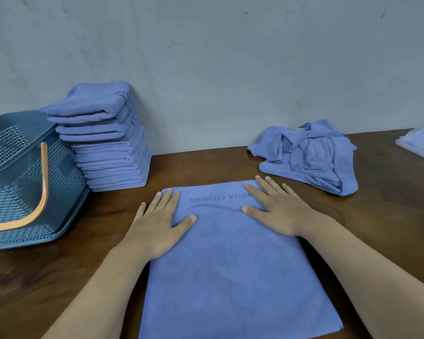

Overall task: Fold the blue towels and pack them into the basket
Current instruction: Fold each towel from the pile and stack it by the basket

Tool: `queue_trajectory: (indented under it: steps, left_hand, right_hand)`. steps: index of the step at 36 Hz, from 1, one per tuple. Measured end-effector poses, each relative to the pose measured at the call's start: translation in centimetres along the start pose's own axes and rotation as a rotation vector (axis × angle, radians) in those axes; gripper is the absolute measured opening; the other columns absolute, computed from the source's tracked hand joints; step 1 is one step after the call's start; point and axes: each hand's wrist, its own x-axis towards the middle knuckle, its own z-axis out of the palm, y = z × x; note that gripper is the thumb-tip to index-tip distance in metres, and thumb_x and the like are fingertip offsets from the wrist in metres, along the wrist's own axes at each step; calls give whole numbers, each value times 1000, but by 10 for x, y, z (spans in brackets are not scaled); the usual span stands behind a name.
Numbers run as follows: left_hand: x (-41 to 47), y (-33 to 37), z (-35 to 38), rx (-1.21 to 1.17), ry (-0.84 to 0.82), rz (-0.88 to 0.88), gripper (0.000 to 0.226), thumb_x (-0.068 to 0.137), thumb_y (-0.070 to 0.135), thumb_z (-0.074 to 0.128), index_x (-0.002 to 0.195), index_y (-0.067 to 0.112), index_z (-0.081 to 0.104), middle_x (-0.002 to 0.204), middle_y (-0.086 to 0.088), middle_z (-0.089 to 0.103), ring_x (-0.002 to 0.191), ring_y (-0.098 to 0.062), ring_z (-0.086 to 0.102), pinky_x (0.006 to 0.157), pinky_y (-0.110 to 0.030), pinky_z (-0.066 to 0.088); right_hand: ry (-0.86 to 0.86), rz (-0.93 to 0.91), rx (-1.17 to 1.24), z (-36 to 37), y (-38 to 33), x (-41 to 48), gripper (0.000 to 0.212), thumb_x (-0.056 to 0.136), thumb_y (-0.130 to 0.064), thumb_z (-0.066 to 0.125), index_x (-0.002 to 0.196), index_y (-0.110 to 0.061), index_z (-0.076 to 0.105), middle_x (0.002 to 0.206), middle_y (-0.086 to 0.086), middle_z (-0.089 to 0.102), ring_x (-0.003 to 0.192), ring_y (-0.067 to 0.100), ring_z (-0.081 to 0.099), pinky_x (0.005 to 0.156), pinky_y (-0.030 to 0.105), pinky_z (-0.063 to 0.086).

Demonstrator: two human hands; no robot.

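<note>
**Blue towel pressed flat, ready for folding**

Straight, spread fingers of the left hand and right hand press its far end, likely smoothing creases and stopping it sliding on the worktop. A folded stack waits beside the basket, handy for packing; an unfolded heap lies to the right.

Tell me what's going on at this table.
A person is pressing the left hand and right hand flat on a blue towel spread out on the wooden table, as if smoothing it for a fold. A tall stack of folded towels stands at the back left beside the basket, which shows no towels inside. A crumpled towel waits at the back right, not yet folded.
</note>
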Motion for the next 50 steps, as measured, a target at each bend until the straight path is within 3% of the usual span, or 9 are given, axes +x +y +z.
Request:
queue_trajectory:
  steps: [4,9,12,19,26,32,35,40,50]
  left_hand:
    - [4,0,0,-13,26,-4,99,88,95,17,170,42,1,175,22,-11,162,-5,-13,133,-48,-4]
    - [-12,2,-6,-125,197,73,69,102,72,38,161,36,40,170,16,33,160,-8,20,132,-49,13]
    - [-35,14,-10,-165,180,147,57,103,64,44,151,35,50,156,18,50,149,-10,41,128,-48,26]
    - [-115,40,5,-130,35,385,55,105,69,40,154,46,46,162,38,27,152,18,12,126,-16,7]
    - [-156,38,10,-5,-15,377,62,104,79,21,163,59,15,169,40,-8,156,11,-14,129,-25,-6]
    - [-175,40,6,6,23,401,69,100,83,32,161,51,33,169,38,11,158,10,-2,130,-26,2]
    - [-189,46,6,7,111,520,48,107,62,47,151,42,54,163,31,36,156,6,24,127,-27,22]
    - [-203,58,11,14,231,745,39,92,17,71,126,36,72,136,25,61,125,-2,58,105,-24,46]
    - [-212,99,23,-16,334,756,14,99,41,69,111,36,73,116,22,64,104,-6,61,84,-24,52]
  right_hand:
    - [41,-31,6,-4,1,0,84,89,-94,14,163,-57,3,175,-16,-11,160,4,-15,132,47,-3]
    - [244,-166,-32,-12,-11,-31,59,105,-68,37,161,-49,33,175,-17,13,161,3,-3,131,49,3]
    - [124,-258,99,-14,-32,-64,58,103,-68,44,158,-53,35,171,-27,19,158,-7,-5,132,44,-1]
    - [-59,-253,-39,5,-37,-156,70,98,-86,18,158,-65,-11,165,-35,-28,151,-6,-33,131,43,-10]
    - [-15,-251,-30,3,-25,-190,70,97,-88,22,159,-65,-2,167,-37,-19,155,-6,-24,131,49,-8]
    - [15,-232,-46,10,-25,-201,69,96,-90,15,158,-66,0,168,-38,-15,155,-6,-21,131,44,-7]
    - [158,-265,-37,11,-28,-212,57,101,-82,28,155,-63,33,166,-39,15,158,-6,8,131,33,4]
    - [378,-535,-17,17,-36,-227,37,99,-25,68,129,-46,69,148,-33,52,134,0,52,110,28,42]
    - [363,-614,63,23,-52,-235,54,81,-2,77,114,-46,79,130,-30,66,114,2,63,83,25,56]
